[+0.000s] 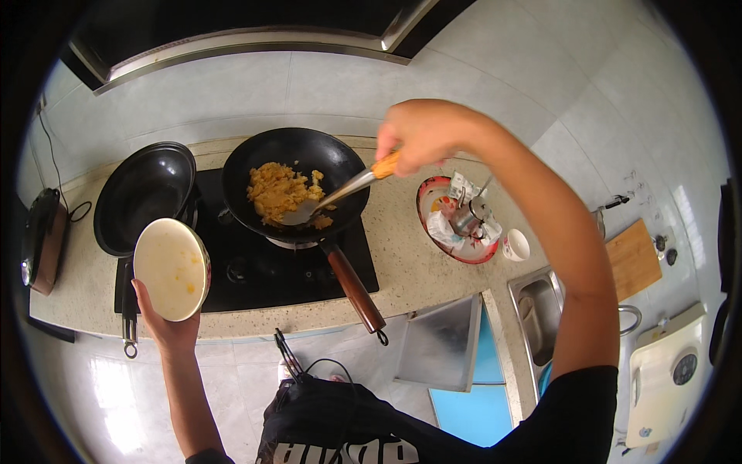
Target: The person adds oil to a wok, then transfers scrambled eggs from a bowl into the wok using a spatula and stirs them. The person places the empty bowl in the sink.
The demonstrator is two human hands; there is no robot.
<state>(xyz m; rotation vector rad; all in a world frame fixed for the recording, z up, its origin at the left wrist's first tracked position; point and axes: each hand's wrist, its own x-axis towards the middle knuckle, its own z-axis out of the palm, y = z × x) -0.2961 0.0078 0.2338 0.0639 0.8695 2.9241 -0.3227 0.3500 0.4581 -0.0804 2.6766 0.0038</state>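
My left hand (169, 325) grips a cream-coloured bowl (168, 272) from below, tilted so its inside faces up at me. Small yellow bits cling to the bowl's inner wall. In my right hand (420, 139) is the wooden handle of a metal spatula (356, 184). Its blade lies in a black wok (342, 153), against the lower right of a heap of scrambled egg, possibly mixed with rice (278, 188). The wok stands on a black glass gas hob (266, 290), with its brown wooden handle (353, 284) pointing towards me past the counter's edge.
A second black pan (142, 185) sits left of the wok. Right of the hob are a red-rimmed enamel basin (428, 194) holding a metal pot and packets, and a small white cup (516, 245). A cabinet door (440, 342) hangs open below, near a steel sink (539, 325). A range hood (249, 43) juts out above.
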